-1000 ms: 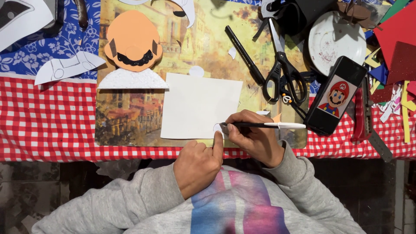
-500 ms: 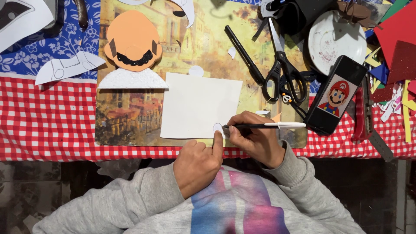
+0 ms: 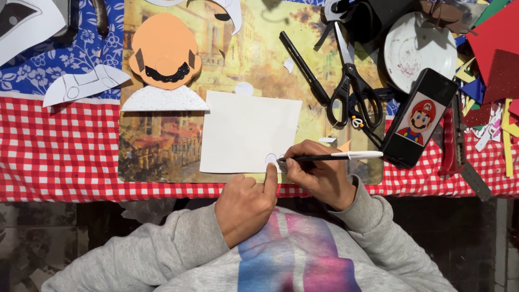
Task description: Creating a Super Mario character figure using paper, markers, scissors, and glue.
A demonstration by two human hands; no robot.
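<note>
Far left, a white paper cutout (image 3: 84, 84) lies on the blue floral cloth, and beside it sits the orange foam face with its black moustache (image 3: 165, 51). Your left hand (image 3: 246, 203) is loosely curled, index finger pressing a small white oval piece (image 3: 271, 158) onto the white sheet (image 3: 246, 132). Your right hand (image 3: 319, 173) pinches a black-and-white pen (image 3: 330, 157), tip at that oval. Further right: black scissors (image 3: 351, 81), then a phone (image 3: 419, 121) showing a cartoon figure.
</note>
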